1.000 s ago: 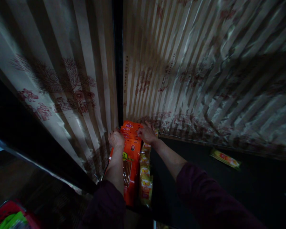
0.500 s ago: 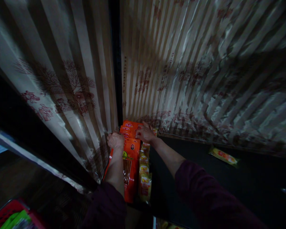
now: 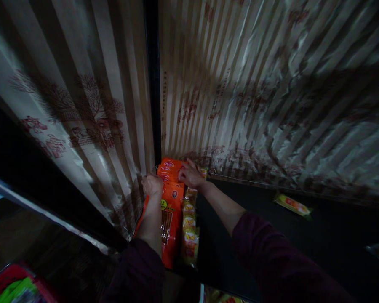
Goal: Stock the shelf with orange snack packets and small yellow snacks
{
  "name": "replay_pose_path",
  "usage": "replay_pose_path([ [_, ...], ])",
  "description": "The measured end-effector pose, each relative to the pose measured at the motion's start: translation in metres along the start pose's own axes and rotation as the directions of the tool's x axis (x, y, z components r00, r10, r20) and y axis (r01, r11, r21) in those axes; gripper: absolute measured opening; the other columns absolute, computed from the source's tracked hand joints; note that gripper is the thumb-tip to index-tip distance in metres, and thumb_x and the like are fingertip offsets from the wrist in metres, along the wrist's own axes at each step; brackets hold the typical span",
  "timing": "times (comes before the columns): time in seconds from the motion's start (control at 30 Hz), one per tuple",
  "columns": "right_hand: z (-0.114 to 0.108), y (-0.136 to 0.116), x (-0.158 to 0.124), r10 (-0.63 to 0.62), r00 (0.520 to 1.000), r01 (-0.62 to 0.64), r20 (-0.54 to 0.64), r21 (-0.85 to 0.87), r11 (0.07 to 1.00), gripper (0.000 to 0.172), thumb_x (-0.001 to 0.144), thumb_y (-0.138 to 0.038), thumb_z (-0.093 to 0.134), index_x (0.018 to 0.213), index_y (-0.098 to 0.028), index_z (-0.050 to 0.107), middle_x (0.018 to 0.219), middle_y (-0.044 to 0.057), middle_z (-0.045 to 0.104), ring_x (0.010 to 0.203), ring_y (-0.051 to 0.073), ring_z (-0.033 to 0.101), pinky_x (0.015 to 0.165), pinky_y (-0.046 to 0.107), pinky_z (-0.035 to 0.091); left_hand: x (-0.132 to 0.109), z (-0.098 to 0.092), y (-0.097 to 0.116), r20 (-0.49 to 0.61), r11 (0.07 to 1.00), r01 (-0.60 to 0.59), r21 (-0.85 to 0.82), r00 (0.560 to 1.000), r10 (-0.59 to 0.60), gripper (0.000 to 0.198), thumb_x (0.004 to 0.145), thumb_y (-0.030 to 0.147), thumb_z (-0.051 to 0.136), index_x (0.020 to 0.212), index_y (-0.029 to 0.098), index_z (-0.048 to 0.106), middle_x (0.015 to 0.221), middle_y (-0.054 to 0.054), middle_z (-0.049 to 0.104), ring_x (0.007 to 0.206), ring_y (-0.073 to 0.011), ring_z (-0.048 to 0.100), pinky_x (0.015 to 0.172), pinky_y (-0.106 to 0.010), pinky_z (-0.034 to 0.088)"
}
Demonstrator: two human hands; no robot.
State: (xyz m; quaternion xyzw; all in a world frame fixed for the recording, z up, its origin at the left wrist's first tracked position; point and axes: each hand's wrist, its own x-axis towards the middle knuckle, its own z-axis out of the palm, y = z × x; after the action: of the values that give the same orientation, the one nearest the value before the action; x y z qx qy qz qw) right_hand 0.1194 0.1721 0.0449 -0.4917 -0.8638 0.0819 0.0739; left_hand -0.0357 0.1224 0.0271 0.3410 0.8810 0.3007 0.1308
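Note:
A row of overlapping orange snack packets lies in the corner of a dark shelf, the front one with a window showing brown sticks. My left hand is closed at the packets' left edge, beside the left curtain; its fingertips are hidden. From the right side my right hand grips the far packets, fingers bent over their edge. A line of small yellow-wrapped snacks runs along the right side of the orange packets, partly beneath my right wrist.
Striped printed wrapping sheets hang behind and to the left, meeting at a black post. On the dark shelf at right lies a single yellow packet. A red basket with green contents stands lower left.
The view has shifted slightly, so the shelf and packets appear a little further left. Both hands keep nearly the same place at the orange packets.

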Motion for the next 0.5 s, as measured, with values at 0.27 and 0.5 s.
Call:
replay_pose_path([
  [0.27,-0.004,0.0,-0.006,-0.018,1.0,0.018,0.017,0.025,1.0,0.02,0.077,-0.037,0.06,0.08,-0.024,0.074,0.141,0.005,0.047,0.14,0.037,0.016,0.106,0.061,0.017,-0.004,-0.002,-0.004,-0.075,0.994,-0.112,0.002,0.991,0.112,0.027,0.083,0.022,0.048,0.099,0.014,0.069,0.103,-0.017,0.065,0.107,-0.0305,0.056,0.084,-0.041,0.046],
  [0.5,0.007,0.005,-0.004,-0.121,0.992,0.12,0.036,0.019,0.993,0.02,0.079,-0.03,0.056,0.072,-0.02,0.073,0.122,0.01,0.063,0.134,0.031,0.034,0.111,0.054,0.014,-0.016,-0.004,-0.007,-0.038,0.924,-0.378,0.065,0.924,0.381,0.026,0.08,0.022,0.05,0.091,0.02,0.074,0.12,-0.015,0.057,0.118,-0.0305,0.046,0.098,-0.041,0.039],
])
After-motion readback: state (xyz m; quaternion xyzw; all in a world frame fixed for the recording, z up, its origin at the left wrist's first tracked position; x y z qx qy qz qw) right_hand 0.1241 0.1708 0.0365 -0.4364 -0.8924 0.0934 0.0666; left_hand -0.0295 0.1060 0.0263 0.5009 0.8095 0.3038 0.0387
